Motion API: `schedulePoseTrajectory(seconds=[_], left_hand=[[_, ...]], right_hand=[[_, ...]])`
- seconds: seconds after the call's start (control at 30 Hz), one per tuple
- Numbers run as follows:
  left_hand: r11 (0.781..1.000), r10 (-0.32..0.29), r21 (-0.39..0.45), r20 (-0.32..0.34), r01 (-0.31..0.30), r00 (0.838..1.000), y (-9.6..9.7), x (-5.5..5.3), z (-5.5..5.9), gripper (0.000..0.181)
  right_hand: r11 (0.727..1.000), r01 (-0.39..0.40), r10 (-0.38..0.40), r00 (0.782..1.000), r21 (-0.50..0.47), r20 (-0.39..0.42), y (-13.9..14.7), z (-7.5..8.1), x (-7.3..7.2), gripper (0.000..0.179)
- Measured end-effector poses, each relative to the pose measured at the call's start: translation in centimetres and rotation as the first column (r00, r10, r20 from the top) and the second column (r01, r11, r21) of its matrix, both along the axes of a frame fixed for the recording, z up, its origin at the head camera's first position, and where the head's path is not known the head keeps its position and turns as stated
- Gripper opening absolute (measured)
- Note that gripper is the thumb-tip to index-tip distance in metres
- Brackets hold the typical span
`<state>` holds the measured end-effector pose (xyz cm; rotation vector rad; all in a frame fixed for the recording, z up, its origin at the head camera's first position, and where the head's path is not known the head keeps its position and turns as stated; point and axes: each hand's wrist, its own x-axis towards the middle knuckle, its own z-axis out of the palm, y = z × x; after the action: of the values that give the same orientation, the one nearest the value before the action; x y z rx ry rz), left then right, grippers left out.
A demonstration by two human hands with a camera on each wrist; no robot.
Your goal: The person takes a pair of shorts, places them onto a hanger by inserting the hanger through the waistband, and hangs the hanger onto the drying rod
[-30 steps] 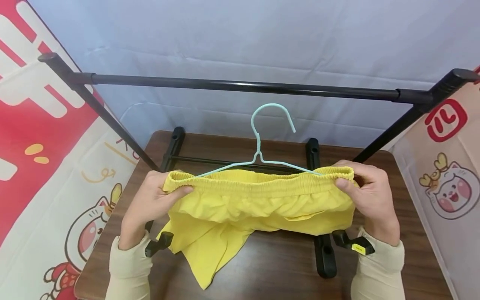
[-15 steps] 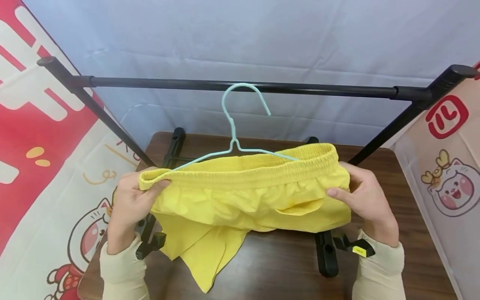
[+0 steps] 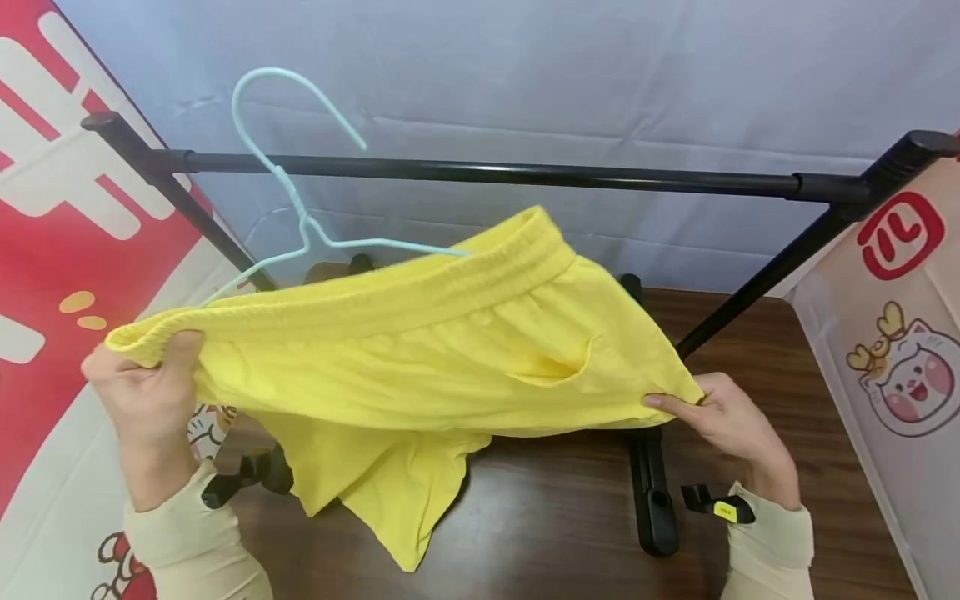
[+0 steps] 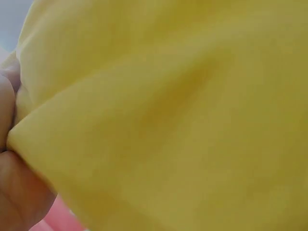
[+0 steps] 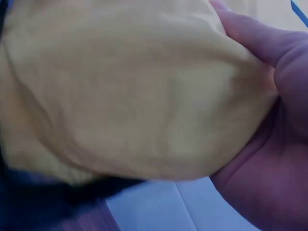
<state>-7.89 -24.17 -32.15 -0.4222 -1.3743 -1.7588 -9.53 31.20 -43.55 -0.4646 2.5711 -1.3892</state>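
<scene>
Yellow shorts (image 3: 420, 358) with an elastic waistband stretch between both hands in the head view. My left hand (image 3: 150, 392) grips the waistband's left end, thumb in front. My right hand (image 3: 738, 421) pinches the cloth lower down on the right side, at the leg. A light-blue hanger (image 3: 300, 200) sits inside the waistband, its shoulders partly hidden by cloth; its hook stands up at the left, in front of the rack's bar in the view. Yellow cloth (image 4: 159, 115) fills most of the left wrist view. In the right wrist view, thumb and fingers hold a blurred fold of the shorts (image 5: 144, 96).
A black rack bar (image 3: 495, 172) runs across behind the shorts, between two slanted posts. Its black foot (image 3: 652, 500) stands on a brown wooden table (image 3: 540, 517). Printed cloth walls (image 3: 900, 367) flank both sides, and a pale sheet (image 3: 600, 75) hangs at the back.
My left hand has moved left with the waistband, and the hanger has shifted left and up past the bar's height. My right hand has slid from the waistband down to the shorts' right side.
</scene>
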Motion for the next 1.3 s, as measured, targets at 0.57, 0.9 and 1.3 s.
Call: schedulePoseTrajectory(seconds=[0.57,0.9,1.3], left_hand=[[0.791,-0.039,-0.611,0.01,0.037,0.999,2.4,0.6,-3.0,0.03],[0.388,-0.251,-0.652,0.605,0.652,0.755,1.1,1.8,-3.6,0.044],[0.181,-0.348,-0.496,0.775,0.849,0.527,1.1,2.3,-5.0,0.027]], right_hand=[[0.986,-0.12,0.07,0.931,-0.117,-0.358,-5.4,7.7,-0.5,0.061],[0.917,-0.353,0.237,0.856,-0.184,-0.46,-5.6,5.5,-1.4,0.035],[0.956,-0.275,0.207,0.882,-0.105,-0.423,-7.7,5.3,-1.9,0.033]])
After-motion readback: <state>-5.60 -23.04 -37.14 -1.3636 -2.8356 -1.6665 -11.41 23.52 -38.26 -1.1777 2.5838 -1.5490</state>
